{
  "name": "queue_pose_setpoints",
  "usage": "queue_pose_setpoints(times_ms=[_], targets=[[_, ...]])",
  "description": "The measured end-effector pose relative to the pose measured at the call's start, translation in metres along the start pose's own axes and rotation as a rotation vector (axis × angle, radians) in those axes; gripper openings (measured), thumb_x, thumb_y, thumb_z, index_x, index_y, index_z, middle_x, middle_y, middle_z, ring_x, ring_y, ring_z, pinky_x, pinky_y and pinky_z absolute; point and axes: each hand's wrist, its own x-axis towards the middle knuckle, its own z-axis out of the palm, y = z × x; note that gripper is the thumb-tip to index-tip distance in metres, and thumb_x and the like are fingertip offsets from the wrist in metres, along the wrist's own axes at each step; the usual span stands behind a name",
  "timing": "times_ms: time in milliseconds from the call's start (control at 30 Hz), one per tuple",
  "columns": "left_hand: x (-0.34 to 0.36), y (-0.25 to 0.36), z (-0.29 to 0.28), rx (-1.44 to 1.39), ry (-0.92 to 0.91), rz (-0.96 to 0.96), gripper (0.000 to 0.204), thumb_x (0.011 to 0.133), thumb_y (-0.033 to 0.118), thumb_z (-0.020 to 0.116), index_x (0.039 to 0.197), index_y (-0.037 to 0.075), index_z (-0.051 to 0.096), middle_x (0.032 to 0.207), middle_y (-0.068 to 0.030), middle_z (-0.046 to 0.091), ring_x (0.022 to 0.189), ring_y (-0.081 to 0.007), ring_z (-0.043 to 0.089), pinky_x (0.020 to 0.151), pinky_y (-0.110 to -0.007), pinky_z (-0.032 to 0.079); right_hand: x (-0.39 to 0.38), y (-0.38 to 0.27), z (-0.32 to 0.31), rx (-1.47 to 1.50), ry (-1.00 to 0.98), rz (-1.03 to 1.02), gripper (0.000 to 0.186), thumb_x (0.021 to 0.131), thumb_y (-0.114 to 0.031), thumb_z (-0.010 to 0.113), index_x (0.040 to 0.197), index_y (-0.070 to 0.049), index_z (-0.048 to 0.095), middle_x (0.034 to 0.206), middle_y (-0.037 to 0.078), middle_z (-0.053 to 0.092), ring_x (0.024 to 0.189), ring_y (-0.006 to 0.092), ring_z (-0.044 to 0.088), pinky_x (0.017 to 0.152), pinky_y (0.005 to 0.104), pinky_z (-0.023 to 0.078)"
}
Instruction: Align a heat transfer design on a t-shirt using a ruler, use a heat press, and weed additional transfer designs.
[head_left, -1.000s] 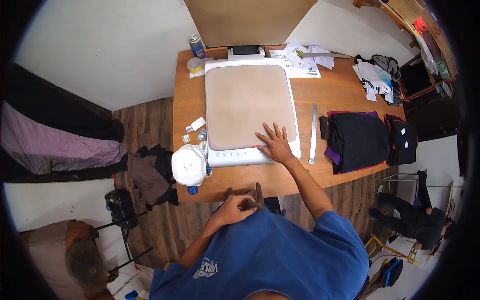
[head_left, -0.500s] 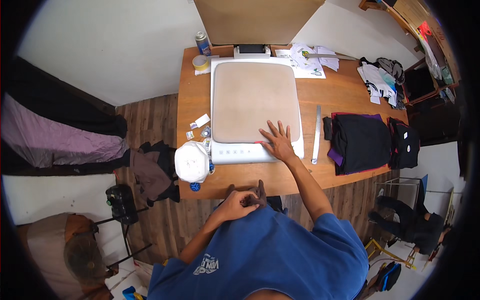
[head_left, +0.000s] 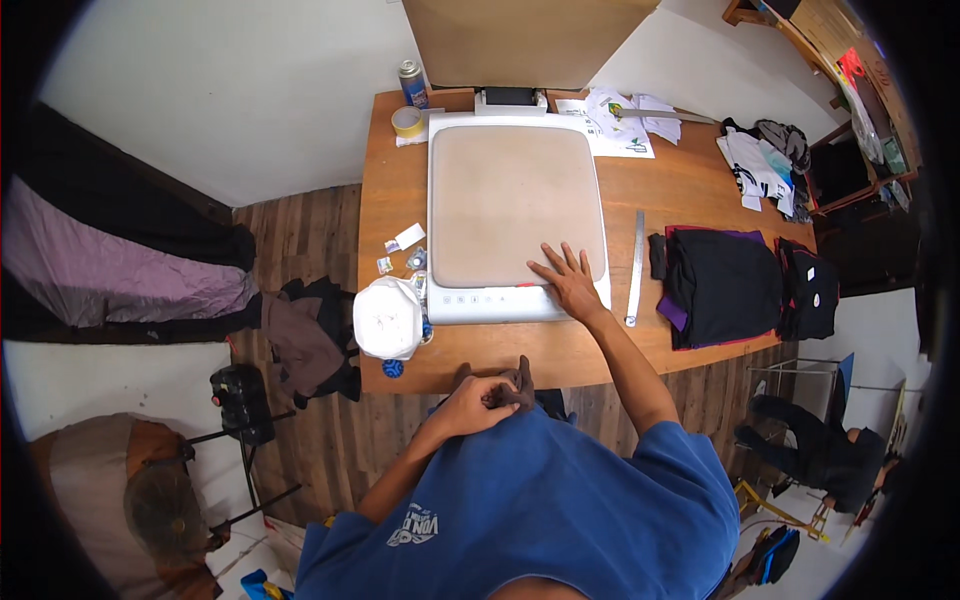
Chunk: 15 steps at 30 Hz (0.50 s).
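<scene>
My right hand rests with fingers spread on the front right corner of a beige padded platen. The platen is the lower bed of a white flat press on the table. Close to my body, below the table's front edge, the fingers of my left hand are curled around a dark brown cloth. Its shape is partly hidden by the hand. The large brown upper plate of the press stands raised at the back.
A wooden table carries a white tub, tape roll, spray can, steel ruler, paper sheets and folded dark garments. Clothes hang over something at left. Another person is at far right.
My right hand has slid slightly to the right on the platen. My left hand still grips the brown cloth. The whole view has shifted a little.
</scene>
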Motion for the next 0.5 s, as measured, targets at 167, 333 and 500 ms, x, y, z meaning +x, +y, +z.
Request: queue_pose_setpoints(times_ms=[167,333,500], targets=[[0.003,0.001,0.0,-0.004,0.0,0.005,0.02,0.088,0.008,0.076,0.102,-0.003,0.068,0.075,-0.0085,0.069,0.064,-0.0074,0.06,0.059,-0.025,0.048,0.002,0.002,0.0,0.008,0.0,0.028,0.063,0.096,-0.017,0.063,0.153,-0.038,0.045,0.169,0.002,0.024,0.155,0.0397,0.021,0.122,0.0653,0.016],[0.003,-0.004,-0.001,-0.032,-0.034,-0.02,0.02,0.088,0.008,0.076,0.101,-0.003,0.068,0.075,-0.0084,0.068,0.064,-0.0072,0.059,0.059,-0.025,0.048,0.007,0.002,-0.004,0.04,-0.027,0.038,0.064,0.095,-0.017,0.065,0.152,-0.038,0.047,0.169,0.002,0.025,0.154,0.0405,0.022,0.122,0.0659,0.016],[0.001,0.003,-0.003,-0.013,0.011,0.026,0.017,0.088,0.008,0.077,0.1,-0.001,0.069,0.074,-0.0009,0.065,0.062,-0.0041,0.055,0.057,-0.022,0.044,0.011,-0.006,-0.009,0.073,-0.041,0.059,0.067,0.094,-0.015,0.067,0.152,-0.04,0.046,0.169,0.001,0.024,0.155,0.0385,0.021,0.123,0.0643,0.016]])
